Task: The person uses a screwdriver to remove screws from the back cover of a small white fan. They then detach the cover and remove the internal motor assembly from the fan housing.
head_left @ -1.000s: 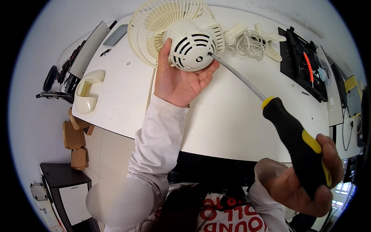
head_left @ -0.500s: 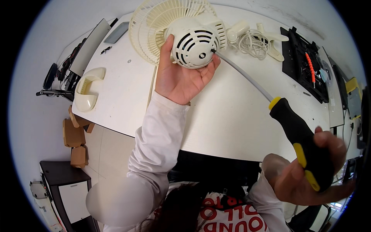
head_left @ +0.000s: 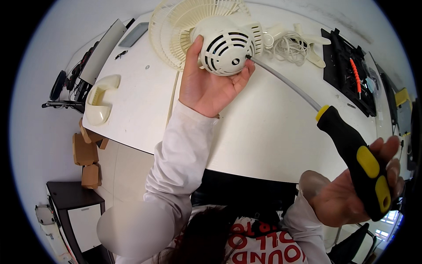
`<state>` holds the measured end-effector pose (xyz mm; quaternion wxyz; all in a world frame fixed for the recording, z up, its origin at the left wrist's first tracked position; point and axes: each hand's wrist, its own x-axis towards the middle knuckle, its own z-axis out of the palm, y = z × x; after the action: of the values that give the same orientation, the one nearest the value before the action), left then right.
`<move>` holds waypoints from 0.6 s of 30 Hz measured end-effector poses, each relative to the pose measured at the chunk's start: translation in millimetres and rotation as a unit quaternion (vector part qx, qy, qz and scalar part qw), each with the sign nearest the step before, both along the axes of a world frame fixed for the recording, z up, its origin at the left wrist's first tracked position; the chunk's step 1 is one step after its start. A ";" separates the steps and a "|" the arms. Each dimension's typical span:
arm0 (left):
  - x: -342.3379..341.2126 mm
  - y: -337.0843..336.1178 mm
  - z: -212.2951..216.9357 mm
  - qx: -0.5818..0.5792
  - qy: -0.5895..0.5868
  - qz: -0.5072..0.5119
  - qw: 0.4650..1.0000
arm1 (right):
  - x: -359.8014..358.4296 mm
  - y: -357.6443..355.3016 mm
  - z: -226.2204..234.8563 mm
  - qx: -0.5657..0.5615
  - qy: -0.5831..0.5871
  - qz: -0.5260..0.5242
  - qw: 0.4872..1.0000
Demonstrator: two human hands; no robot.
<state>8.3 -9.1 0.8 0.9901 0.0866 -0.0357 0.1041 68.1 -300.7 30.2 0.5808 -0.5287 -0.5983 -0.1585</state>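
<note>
My left hand point(head_left: 211, 86) grips the cream motor housing of a fan point(head_left: 226, 53) from below, thumb on its left side and fingertips at its lower right. The fan's wire-like cage point(head_left: 169, 35) spreads out behind the housing. In my right hand point(head_left: 343, 198) is a long screwdriver point(head_left: 349, 141) with a black and yellow handle. Its grey shaft slants up to the left, and the tip meets the housing beside a round hole, close to my left fingertips. Whether the tip sits in a screw head is too small to tell.
A coiled cream cable point(head_left: 291, 47) lies by pale plastic stand parts point(head_left: 314, 50) at the back. At right is a black tool case point(head_left: 347, 72) with an orange-handled tool point(head_left: 355, 72). A curved cream cover point(head_left: 99, 101) and a grey tablet-like slab point(head_left: 133, 34) lie left on the white table point(head_left: 263, 132).
The screwdriver handle has turned in my right hand, its yellow patches now facing up. My right fingers have shifted around it. The fan and left hand moved slightly right and up.
</note>
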 end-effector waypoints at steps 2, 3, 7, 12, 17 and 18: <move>0.2 1.6 -2.2 0.008 0.001 -0.004 1.000 | -2.6 4.0 7.6 0.006 -0.023 -0.029 0.999; 1.0 1.6 -2.4 0.011 0.000 -0.009 1.000 | -5.1 6.4 13.2 0.008 -0.036 -0.045 0.998; 1.0 0.1 -1.2 0.019 -0.003 0.003 1.000 | -16.0 15.3 12.8 0.030 0.003 -0.088 0.996; 0.1 -2.8 -0.5 0.036 0.010 0.028 0.999 | -18.2 15.4 9.3 0.024 -0.026 -0.113 0.993; 0.3 -2.8 0.1 0.034 0.008 0.019 0.999 | -20.3 11.7 10.6 0.005 -0.073 -0.125 0.989; 0.3 -2.6 0.1 0.035 0.009 0.018 0.999 | -20.4 12.0 10.4 0.003 -0.079 -0.127 0.989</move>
<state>8.6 -11.8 0.9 0.9847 0.1227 -0.0293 0.1200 47.7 -288.8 40.5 0.5088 -0.5845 -0.5698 -0.2735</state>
